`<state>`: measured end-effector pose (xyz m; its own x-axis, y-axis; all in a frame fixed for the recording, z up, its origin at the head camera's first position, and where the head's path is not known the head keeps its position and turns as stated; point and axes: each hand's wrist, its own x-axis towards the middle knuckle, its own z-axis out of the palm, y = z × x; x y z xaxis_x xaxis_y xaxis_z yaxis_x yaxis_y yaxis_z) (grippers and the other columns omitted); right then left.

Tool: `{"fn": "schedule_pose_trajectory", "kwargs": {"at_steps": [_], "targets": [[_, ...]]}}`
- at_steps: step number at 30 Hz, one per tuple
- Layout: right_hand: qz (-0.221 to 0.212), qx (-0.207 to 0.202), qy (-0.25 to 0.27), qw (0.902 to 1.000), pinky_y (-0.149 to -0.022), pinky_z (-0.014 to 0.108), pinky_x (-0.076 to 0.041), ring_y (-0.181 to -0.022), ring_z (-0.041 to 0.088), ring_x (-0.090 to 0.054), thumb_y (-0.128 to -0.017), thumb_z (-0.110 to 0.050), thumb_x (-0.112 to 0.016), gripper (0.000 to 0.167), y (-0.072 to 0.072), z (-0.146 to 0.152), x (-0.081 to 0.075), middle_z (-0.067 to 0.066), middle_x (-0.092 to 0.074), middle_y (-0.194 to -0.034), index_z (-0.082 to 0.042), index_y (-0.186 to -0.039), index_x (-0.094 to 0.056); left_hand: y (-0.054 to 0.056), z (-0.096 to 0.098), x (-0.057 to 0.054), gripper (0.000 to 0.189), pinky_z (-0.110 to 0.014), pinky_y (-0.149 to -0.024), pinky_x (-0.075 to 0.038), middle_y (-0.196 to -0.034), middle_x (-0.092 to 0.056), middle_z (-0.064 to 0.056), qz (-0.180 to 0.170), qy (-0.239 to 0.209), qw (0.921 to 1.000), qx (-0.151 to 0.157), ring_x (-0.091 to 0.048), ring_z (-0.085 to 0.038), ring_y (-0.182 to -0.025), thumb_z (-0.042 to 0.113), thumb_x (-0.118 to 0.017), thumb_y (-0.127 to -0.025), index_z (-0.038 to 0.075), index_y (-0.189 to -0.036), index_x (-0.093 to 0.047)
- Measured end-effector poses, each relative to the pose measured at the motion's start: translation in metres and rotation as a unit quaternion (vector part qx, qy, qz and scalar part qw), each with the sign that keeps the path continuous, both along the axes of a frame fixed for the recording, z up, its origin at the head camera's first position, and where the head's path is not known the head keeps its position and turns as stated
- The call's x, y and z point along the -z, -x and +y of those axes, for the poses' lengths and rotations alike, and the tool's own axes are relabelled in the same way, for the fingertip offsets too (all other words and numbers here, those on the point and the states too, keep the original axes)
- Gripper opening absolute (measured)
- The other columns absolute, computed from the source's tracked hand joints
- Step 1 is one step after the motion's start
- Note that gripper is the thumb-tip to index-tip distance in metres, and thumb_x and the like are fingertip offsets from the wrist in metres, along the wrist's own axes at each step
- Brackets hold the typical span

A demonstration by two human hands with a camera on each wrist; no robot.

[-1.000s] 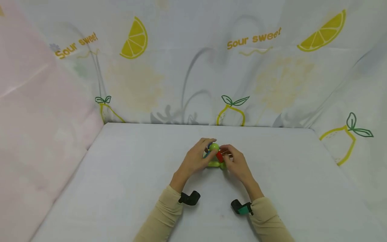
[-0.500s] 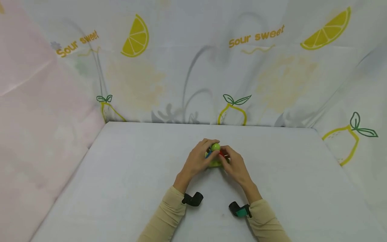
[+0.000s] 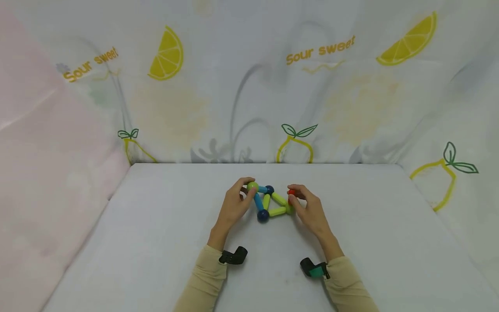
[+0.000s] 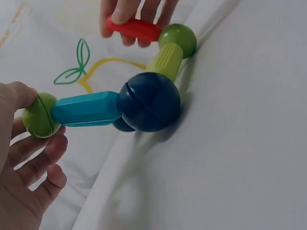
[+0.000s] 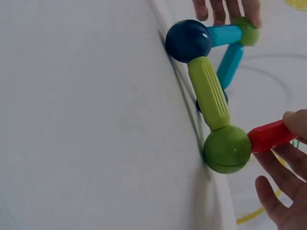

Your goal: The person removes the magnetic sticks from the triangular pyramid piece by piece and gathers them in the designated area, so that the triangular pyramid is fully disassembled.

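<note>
A frame of ball-and-rod building pieces lies on the white table. My left hand (image 3: 231,208) pinches the upper green ball (image 4: 41,115) between thumb and fingers. From that ball two blue rods (image 5: 230,65) slope down to a near navy ball (image 3: 263,216) and a far navy ball (image 3: 269,190). Several lime rods (image 3: 277,211) form a triangle at the base, meeting at the lower green ball (image 5: 227,149) on the right. Standing up from this ball is a red rod (image 5: 271,136), its upper end pinched by my right hand (image 3: 313,214). A gap separates the red rod from the upper green ball.
White tabletop (image 3: 175,242) surrounds the frame. Behind it hangs a lemon-print cloth (image 3: 218,86), with a pinkish cloth (image 3: 50,182) along the left side. Each wrist wears a black camera mount (image 3: 234,255).
My hands have spread apart. The left hand has moved left with the upper green ball, away from the red rod, which now stands more upright in the right hand. The blue rods lean left.
</note>
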<state>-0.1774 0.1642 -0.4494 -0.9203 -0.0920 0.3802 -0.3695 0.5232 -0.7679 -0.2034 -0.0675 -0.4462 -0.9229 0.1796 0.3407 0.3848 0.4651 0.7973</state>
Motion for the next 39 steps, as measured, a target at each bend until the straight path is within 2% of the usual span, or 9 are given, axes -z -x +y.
{"fn": "schedule_pose_trajectory", "kwargs": {"at_steps": [5,8,14,20,26,31,35,39], "targets": [[-0.053,0.043,-0.01,0.9976,-0.083,0.032,-0.049,-0.097,0.023,-0.061,-0.094,-0.017,-0.059,0.026,0.002,0.014,-0.005,0.009,-0.065,-0.104,-0.008,-0.119,-0.056,0.004,-0.015,0.006,0.033,-0.025,-0.068,-0.047,-0.109,-0.063,-0.002,-0.037,0.0,0.9993,0.002,-0.056,-0.014,-0.085,0.028,-0.053,-0.098,0.012,-0.126,-0.056],[-0.083,0.052,-0.02,0.995,-0.081,0.027,-0.047,-0.097,0.022,-0.059,-0.094,-0.018,-0.058,0.027,0.003,0.022,-0.004,0.009,-0.064,-0.104,-0.008,-0.12,-0.056,0.003,-0.025,0.01,0.03,-0.025,-0.07,-0.047,-0.111,-0.062,0.0,-0.056,0.01,0.9984,0.001,-0.056,-0.014,-0.085,0.025,-0.051,-0.098,0.014,-0.125,-0.058],[-0.118,0.026,-0.07,0.9902,-0.082,0.034,-0.047,-0.098,0.024,-0.059,-0.096,-0.02,-0.056,0.024,0.002,0.035,0.0,0.012,-0.064,-0.108,-0.007,-0.116,-0.057,-0.001,-0.042,0.015,0.025,-0.026,-0.071,-0.046,-0.114,-0.062,-0.003,-0.082,0.032,0.996,0.015,-0.056,-0.014,-0.085,0.02,-0.049,-0.098,0.018,-0.122,-0.058],[-0.143,0.001,-0.123,0.9819,-0.074,0.031,-0.044,-0.084,0.018,-0.056,-0.094,-0.016,-0.058,0.015,-0.001,0.047,0.0,0.011,-0.063,-0.101,-0.006,-0.106,-0.058,0.0,-0.05,0.017,0.024,-0.026,-0.067,-0.046,-0.117,-0.063,-0.005,-0.102,0.07,0.9918,0.032,-0.055,-0.012,-0.078,0.017,-0.053,-0.096,0.015,-0.119,-0.059],[-0.121,-0.017,-0.158,0.9799,-0.075,0.033,-0.043,-0.084,0.018,-0.052,-0.092,-0.013,-0.06,0.009,-0.004,0.048,-0.002,0.009,-0.058,-0.092,-0.006,-0.096,-0.059,0.0,-0.05,0.023,0.026,-0.026,-0.072,-0.046,-0.116,-0.063,-0.006,-0.075,0.072,0.993,0.056,-0.054,-0.011,-0.078,0.015,-0.056,-0.095,0.013,-0.121,-0.058],[-0.099,-0.015,-0.135,0.9858,-0.083,0.04,-0.046,-0.097,0.024,-0.053,-0.093,-0.011,-0.058,0.011,-0.004,0.034,-0.006,0.011,-0.056,-0.1,-0.005,-0.101,-0.059,-0.001,-0.051,0.028,0.024,-0.024,-0.069,-0.045,-0.111,-0.064,-0.004,-0.059,0.06,0.9955,0.044,-0.053,-0.01,-0.076,0.017,-0.06,-0.093,0.016,-0.118,-0.061],[-0.082,-0.058,-0.109,0.9889,-0.086,0.043,-0.049,-0.107,0.024,-0.051,-0.094,-0.014,-0.057,0.02,-0.004,0.008,-0.014,0.008,-0.056,-0.111,-0.007,-0.113,-0.057,0.0,-0.053,0.032,0.025,-0.023,-0.068,-0.045,-0.11,-0.065,-0.002,-0.048,0.053,0.9966,0.04,-0.053,-0.008,-0.075,0.018,-0.063,-0.091,0.017,-0.116,-0.062],[-0.034,-0.118,-0.153,0.9806,-0.09,0.045,-0.046,-0.109,0.024,-0.053,-0.093,-0.012,-0.059,0.022,0.004,-0.02,-0.018,0.006,-0.058,-0.113,-0.008,-0.115,-0.058,-0.001,-0.053,0.035,0.027,-0.022,-0.067,-0.044,-0.109,-0.065,-0.001,-0.043,0.046,0.9969,0.047,-0.054,-0.008,-0.076,0.021,-0.065,-0.09,0.017,-0.117,-0.062]]}}
